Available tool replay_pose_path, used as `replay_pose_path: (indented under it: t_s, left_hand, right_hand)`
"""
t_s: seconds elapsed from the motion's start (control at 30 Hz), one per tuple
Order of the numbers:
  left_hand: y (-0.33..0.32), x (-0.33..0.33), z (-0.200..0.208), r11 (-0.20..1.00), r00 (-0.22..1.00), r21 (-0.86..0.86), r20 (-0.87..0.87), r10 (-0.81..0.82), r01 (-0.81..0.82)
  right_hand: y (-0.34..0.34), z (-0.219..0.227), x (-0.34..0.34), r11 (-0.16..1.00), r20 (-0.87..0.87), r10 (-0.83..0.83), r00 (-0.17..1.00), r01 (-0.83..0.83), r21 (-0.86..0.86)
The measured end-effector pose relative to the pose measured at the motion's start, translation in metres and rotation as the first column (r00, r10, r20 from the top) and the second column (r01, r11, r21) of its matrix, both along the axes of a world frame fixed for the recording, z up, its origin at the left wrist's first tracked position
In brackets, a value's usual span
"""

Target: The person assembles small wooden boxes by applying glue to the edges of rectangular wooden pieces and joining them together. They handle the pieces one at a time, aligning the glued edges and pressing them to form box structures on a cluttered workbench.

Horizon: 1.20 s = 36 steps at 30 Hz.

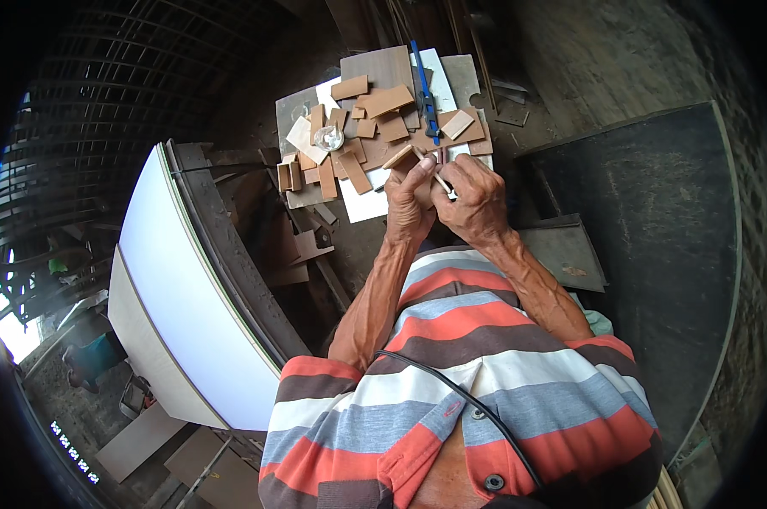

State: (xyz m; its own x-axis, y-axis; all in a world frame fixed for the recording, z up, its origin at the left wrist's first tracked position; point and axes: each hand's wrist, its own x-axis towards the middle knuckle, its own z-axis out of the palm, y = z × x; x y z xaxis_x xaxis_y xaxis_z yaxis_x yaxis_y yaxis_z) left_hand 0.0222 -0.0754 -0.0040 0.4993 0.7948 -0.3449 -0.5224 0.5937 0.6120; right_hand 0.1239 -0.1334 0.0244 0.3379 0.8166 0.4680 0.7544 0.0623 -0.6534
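In front of my chest, both hands meet over the near edge of a low worktable. My left hand (pixel 410 208) is closed around a small brown wood piece (pixel 400 156), with the thumb along its side. Pressed close beside it, my right hand (pixel 475 199) pinches a thin pale stick (pixel 442 180) with a white lower end; its exact kind is unclear. The fingers hide where stick and wood piece meet. Beyond the hands lie several cut brown wood pieces (pixel 389 100) and a small clear container with whitish contents (pixel 328 138).
A long blue tool (pixel 426 93), resembling a bar clamp, lies on the table (pixel 294 114). At left stands a large white panel (pixel 188 280); a dark board (pixel 638 220) leans at right. A black cord (pixel 451 386) crosses my striped shirt. Another person (pixel 95 360) shows far left.
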Motion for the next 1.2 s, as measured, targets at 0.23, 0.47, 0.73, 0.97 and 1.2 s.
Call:
replay_pose_path:
  t_s: [0.23, 0.47, 0.73, 0.97, 1.2]
  left_hand:
    - [0.002, 0.000, 0.003, 0.996, 0.983, -0.076, 0.181, -0.023, 0.037]
    - [0.002, 0.001, -0.013, 0.995, 0.987, -0.097, 0.163, 0.005, 0.011]
    - [0.000, 0.004, -0.010, 0.996, 0.990, -0.091, 0.136, 0.022, -0.010]
    - [-0.001, 0.005, -0.011, 0.993, 0.992, -0.113, 0.122, 0.031, -0.017]
    - [-0.003, 0.003, -0.015, 0.994, 0.993, -0.104, 0.112, 0.035, -0.023]
  right_hand:
    - [0.001, -0.002, 0.004, 0.999, 0.036, -0.031, 0.999, 0.031, -0.015]
    - [0.001, 0.000, 0.005, 1.000, 0.038, 0.002, 0.999, -0.001, -0.007]
    - [0.002, 0.001, 0.005, 1.000, 0.022, 0.020, 1.000, -0.019, -0.006]
    - [0.002, 0.001, 0.005, 1.000, 0.002, 0.018, 1.000, -0.018, 0.000]
    - [0.000, 0.001, 0.006, 1.000, 0.004, 0.018, 1.000, -0.018, -0.011]
